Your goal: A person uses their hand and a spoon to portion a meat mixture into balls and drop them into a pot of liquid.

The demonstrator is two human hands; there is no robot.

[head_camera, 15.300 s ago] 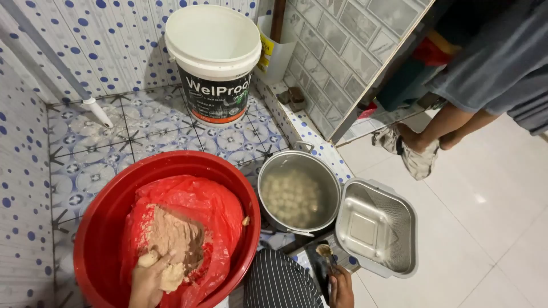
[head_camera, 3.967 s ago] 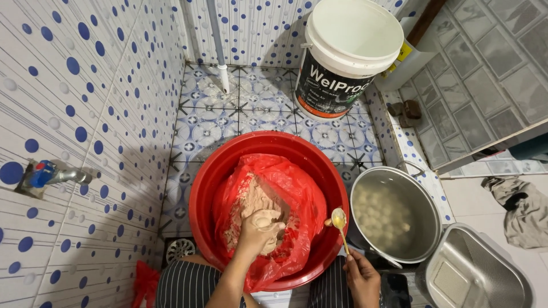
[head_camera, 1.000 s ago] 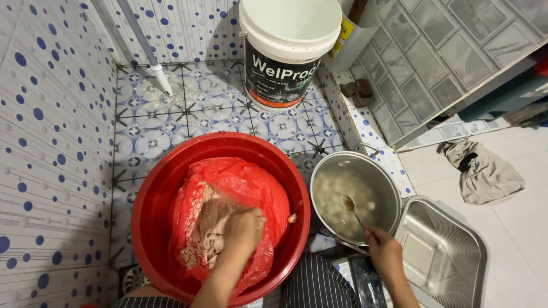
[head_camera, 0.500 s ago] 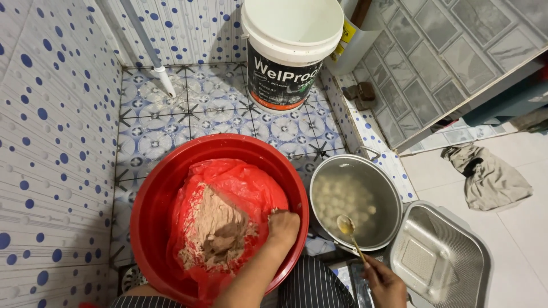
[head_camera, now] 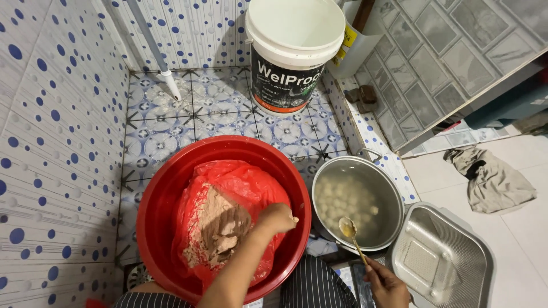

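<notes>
Basin (head_camera: 157, 228), red and round, fills the lower left of our view on the patterned tile floor (head_camera: 171, 125), lined with a red plastic bag (head_camera: 234, 182) that holds a mound of brownish paste (head_camera: 220, 234). Behind it stands a white bucket (head_camera: 294, 51) against the dotted wall. To the right sits a steel pot (head_camera: 388, 194) of cloudy water with pale round balls (head_camera: 342, 197) in it, and beside that a square steel tray (head_camera: 445, 256).

Half a second back our left hand (head_camera: 278, 217) was lower in the bag, just off the paste; now it has lifted toward the basin's right rim, nearer the pot. Its fingers are curled into a loose fist; we cannot tell whether a lump of paste sits inside. We judge a fresh portion may be squeezed there.

Our right hand (head_camera: 385, 279) pinches the handle of a metal spoon (head_camera: 348, 228), fingers closed round it. The bowl of the spoon has drawn back slightly to the pot's near rim and hangs above the water, seemingly empty, between fist and pot.
</notes>
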